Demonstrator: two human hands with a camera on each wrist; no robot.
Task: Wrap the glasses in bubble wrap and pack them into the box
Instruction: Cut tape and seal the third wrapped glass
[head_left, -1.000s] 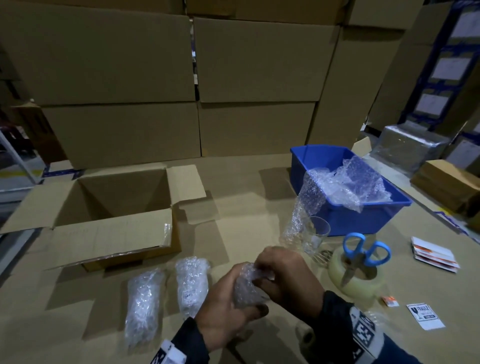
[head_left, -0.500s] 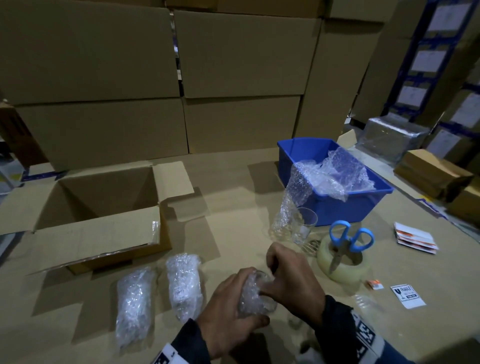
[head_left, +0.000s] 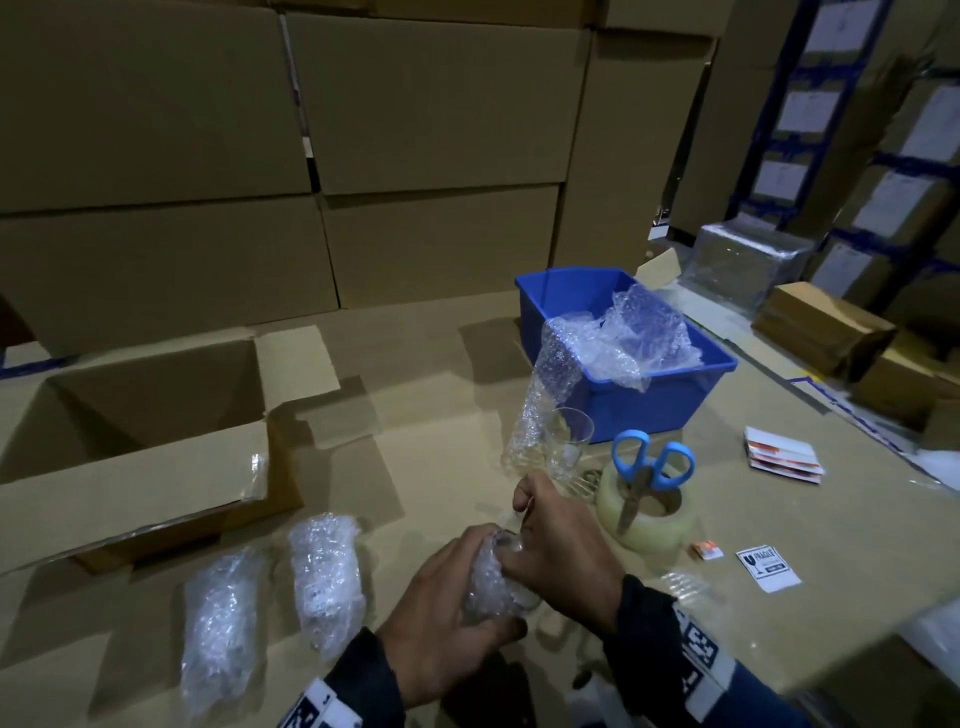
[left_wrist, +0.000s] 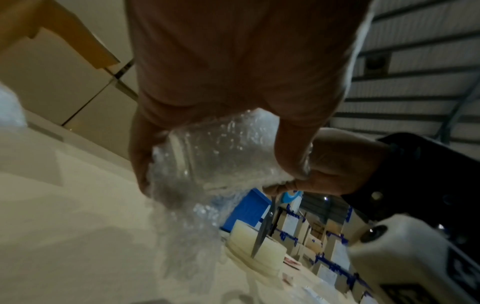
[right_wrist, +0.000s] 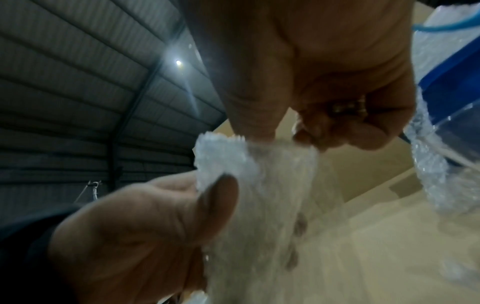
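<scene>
At the near edge the left hand (head_left: 441, 613) was curled round a glass in bubble wrap (head_left: 491, 584), steadying it while the right hand (head_left: 563, 545) pinched the loose wrap at its end — apparently tucking it closed. Two wrapped glasses (head_left: 324, 577) lay left of it, staged before the open box (head_left: 156, 462); farther right, one bare glass (head_left: 567, 441) stood beside the blue bin (head_left: 670, 395) of spare wrap.

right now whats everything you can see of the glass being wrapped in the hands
The glass is clear, lying roughly sideways inside crinkled transparent bubble wrap just above the cardboard tabletop. The left hand grips its wrapped body; the right hand pinches wrap at one end. Loose wrap trails below it in the left wrist view.
</scene>
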